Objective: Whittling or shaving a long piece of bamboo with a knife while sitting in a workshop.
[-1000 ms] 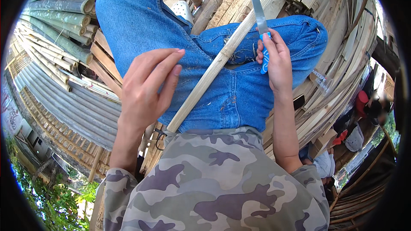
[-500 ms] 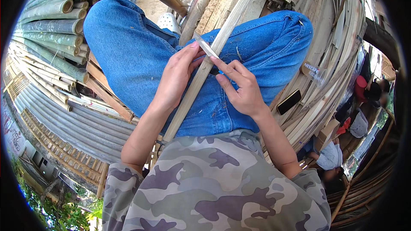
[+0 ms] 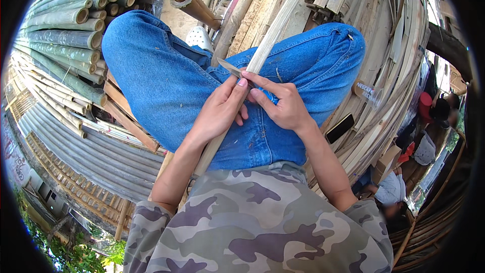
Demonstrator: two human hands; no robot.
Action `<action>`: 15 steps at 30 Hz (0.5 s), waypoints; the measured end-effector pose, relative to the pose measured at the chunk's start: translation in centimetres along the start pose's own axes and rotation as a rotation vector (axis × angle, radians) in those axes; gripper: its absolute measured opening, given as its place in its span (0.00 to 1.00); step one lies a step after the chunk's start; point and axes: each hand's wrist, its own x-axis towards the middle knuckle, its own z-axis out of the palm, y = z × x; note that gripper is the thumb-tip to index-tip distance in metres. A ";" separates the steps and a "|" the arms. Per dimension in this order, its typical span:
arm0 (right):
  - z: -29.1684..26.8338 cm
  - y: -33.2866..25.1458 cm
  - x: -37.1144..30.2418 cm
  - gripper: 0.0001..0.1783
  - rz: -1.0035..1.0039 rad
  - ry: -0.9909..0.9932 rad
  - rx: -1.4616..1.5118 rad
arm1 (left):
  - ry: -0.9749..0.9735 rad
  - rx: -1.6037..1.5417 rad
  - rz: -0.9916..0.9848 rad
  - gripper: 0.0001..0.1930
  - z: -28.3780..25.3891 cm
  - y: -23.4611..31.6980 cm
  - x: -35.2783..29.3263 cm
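Note:
A long pale bamboo strip [image 3: 267,43] lies slantwise across my lap, its far end running past my knees. My left hand [image 3: 221,108] is closed round it, thumb on top and fingertips showing on the right side. From the right, my right hand [image 3: 284,105] grips a small knife whose handle is mostly hidden in the fingers. The knife's pointed blade [image 3: 230,67] crosses the strip and points to the far left. My right index finger is stretched along toward the blade, close to my left thumb.
Stacked green bamboo poles [image 3: 70,38] rise at the far left, with corrugated sheets [image 3: 96,144] nearer. A cut bamboo tube [image 3: 194,5] stands ahead. To the right are split bamboo strips [image 3: 379,40], a phone [image 3: 340,128] and a clear cup [image 3: 368,91]. Another person [image 3: 391,187] is at far right.
The knife has come nearer to me and left along the strip. My left hand has shifted nearer and right, its thumb now over the strip. My right hand has moved only slightly.

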 end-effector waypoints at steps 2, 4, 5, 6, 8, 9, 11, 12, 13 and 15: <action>0.5 0.6 -0.2 0.21 -0.092 0.076 -0.071 | -0.030 -0.149 0.066 0.23 0.2 -0.3 0.0; 0.2 0.4 -0.8 0.20 -0.047 0.042 -0.060 | -0.003 -0.181 0.094 0.22 0.4 -0.9 0.3; 0.1 0.4 -1.0 0.20 0.005 0.015 -0.052 | 0.014 -0.213 0.120 0.22 0.5 -1.3 0.4; 0.1 0.4 -0.9 0.20 0.006 0.015 -0.052 | 0.013 -0.213 0.119 0.22 0.5 -1.5 0.7; 0.2 0.5 -0.4 0.20 -0.063 0.079 -0.074 | 0.016 -0.237 0.140 0.25 0.3 -1.4 1.1; 0.2 0.6 -0.3 0.20 -0.059 0.082 -0.074 | 0.011 -0.236 0.137 0.25 0.6 -0.9 1.0; 0.2 0.8 0.0 0.20 -0.094 0.103 -0.014 | 0.079 -0.386 -0.012 0.27 1.2 0.4 0.7; 0.3 0.8 -0.2 0.20 -0.095 0.103 -0.014 | 0.080 -0.385 -0.011 0.27 0.9 0.3 0.5; 0.3 0.8 -0.6 0.19 -0.080 0.092 -0.043 | 0.021 -0.393 -0.018 0.28 0.3 0.1 0.3; 0.1 1.1 -0.9 0.19 -0.064 0.076 -0.076 | -0.037 -0.406 -0.024 0.29 0.1 0.2 0.2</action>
